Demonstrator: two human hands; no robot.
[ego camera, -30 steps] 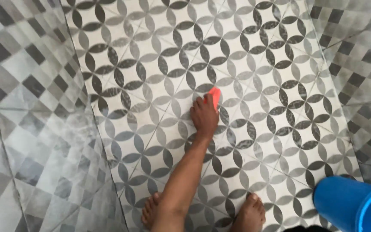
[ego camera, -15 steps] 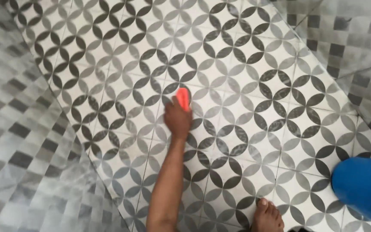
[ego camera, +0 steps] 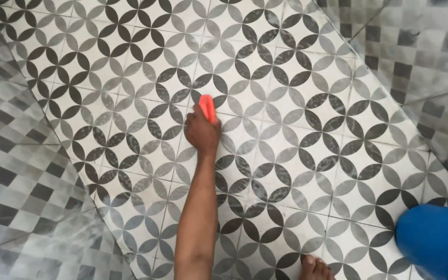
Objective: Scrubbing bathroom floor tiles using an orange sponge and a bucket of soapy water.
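Head view looks straight down on a patterned tile floor (ego camera: 307,155) of dark and grey petal shapes on white; one arm reaches forward from the bottom edge, and its hand (ego camera: 201,132) is clenched over an orange scrub brush (ego camera: 207,107), pressing it flat onto the floor near the middle of the picture; I take this for the right hand by its place and thumb side, though that is a judgement; the other hand is out of view. Only the orange back of the brush shows past the knuckles, and its bristles are hidden beneath; it looks like light, stiff plastic, small enough for one palm, and likely slick if wet; the sound hold seems to be over the top of the back, fingers wrapped down the sides, as the grip has it now. A bare foot (ego camera: 316,268) stands at the bottom edge; a blue bucket (ego camera: 434,238) sits at the lower right, well apart from the brush; checked grey wall tiles (ego camera: 22,197) rise on either side.
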